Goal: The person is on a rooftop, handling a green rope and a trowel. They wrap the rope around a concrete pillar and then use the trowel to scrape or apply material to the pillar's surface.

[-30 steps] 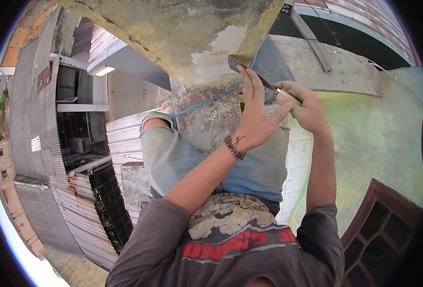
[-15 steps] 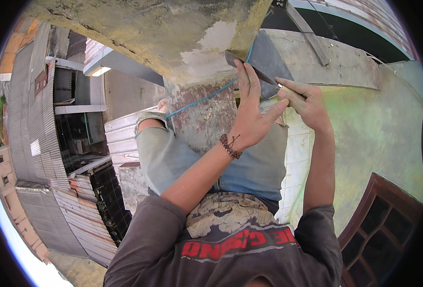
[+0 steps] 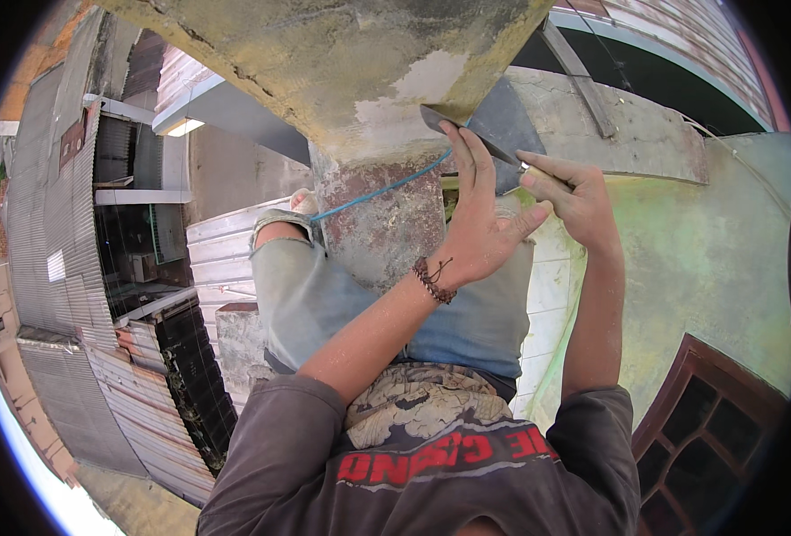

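My right hand (image 3: 579, 204) is closed around the short yellowish handle of a scraper with a long dark blade (image 3: 496, 148). The blade slants up and left, its far end against the lower edge of a weathered yellow-grey concrete face (image 3: 324, 62), just below a pale bare patch (image 3: 427, 79). My left hand (image 3: 485, 219), with a braided bracelet at the wrist, has its fingers stretched out and lying along the blade, thumb held apart. Below the blade a thin blue cord (image 3: 387, 186) runs across a worn reddish-grey concrete block (image 3: 378, 219) between my legs.
A dark grey panel (image 3: 513, 121) stands behind the blade. At right are a concrete ledge (image 3: 646, 143), a greenish wall (image 3: 690, 241) and a brown-framed window (image 3: 708, 429). Corrugated roofs (image 3: 51, 268) lie far below on the left, with a drop beside my leg.
The view has shifted slightly, so the concrete face sits a little lower. My left thumb has moved right, farther from the palm. Both hands keep their places on the scraper.
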`<state>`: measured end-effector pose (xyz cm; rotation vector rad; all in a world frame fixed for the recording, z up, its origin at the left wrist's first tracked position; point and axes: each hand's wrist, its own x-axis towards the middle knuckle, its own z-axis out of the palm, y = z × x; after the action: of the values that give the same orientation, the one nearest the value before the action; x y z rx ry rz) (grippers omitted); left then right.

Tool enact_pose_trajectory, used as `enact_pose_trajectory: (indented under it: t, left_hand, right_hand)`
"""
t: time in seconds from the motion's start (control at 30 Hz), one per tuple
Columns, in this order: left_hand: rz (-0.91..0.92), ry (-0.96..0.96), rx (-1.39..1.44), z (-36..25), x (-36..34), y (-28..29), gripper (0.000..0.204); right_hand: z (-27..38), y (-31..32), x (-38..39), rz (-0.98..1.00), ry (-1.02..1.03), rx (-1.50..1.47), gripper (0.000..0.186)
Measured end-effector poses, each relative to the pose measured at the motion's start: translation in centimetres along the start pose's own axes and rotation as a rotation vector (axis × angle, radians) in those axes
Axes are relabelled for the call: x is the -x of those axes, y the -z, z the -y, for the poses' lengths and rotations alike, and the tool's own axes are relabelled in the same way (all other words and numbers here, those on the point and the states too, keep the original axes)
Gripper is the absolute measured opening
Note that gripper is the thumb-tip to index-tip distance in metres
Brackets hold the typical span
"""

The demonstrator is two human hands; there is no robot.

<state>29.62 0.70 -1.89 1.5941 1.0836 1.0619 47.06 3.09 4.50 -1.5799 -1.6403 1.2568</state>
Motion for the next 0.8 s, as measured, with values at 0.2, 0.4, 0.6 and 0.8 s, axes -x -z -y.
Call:
enact_pose_trajectory:
  t: [0.2,0.4,0.6,0.8]
  left_hand:
    - [0.004,0.041,0.022,0.0,0.4,0.6,0.118]
    - [-0.125,0.042,0.008,0.1,0.6,0.8,0.121]
    - [0.049,0.026,-0.013,-0.3,0.5,0.6,0.119]
    - [0.026,-0.038,-0.016,0.0,0.2,-0.1,0.113]
  right_hand:
    - [1.2,-0.8,-0.1,0.005,-0.022,0.057,0.04]
    - [1.6,-2.8,-1.0,0.032,0.013,0.007,0.041]
    - [1.1,0.4,0.8,-0.008,-0.116,-0.031,0.038]
    - [1.2,-0.2,1.3,-0.06,-0.062,0.03,0.039]
